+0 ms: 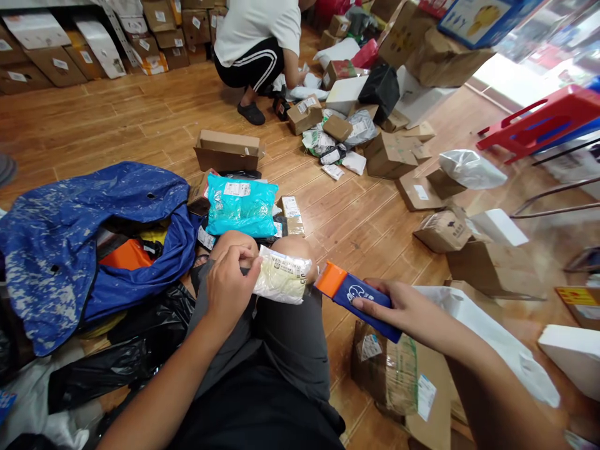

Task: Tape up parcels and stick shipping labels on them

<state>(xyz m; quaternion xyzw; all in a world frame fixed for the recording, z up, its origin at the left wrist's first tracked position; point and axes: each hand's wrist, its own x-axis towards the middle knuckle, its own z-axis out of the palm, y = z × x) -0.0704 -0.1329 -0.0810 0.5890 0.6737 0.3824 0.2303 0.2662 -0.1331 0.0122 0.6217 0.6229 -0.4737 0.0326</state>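
Observation:
Over my knees, my left hand (233, 284) pinches the left end of a small whitish plastic parcel (281, 275) with printed black markings. My right hand (391, 306) grips a flat dark-blue handheld thing with an orange end (359, 297) and a white logo; its exact kind I cannot make out. The orange end points at the parcel's right side, with a small gap between them. Just beyond my knees lies a bright turquoise plastic parcel (241, 206) with a white label, on top of other packages.
A blue, white-scuffed sack (94, 219) lies open at left, packages inside. Cardboard boxes (389, 156) and bagged parcels spread along the right, beside a red plastic stool (544, 119). Another person (257, 44) squats ahead among parcels. Boxes (60, 65) line the back left.

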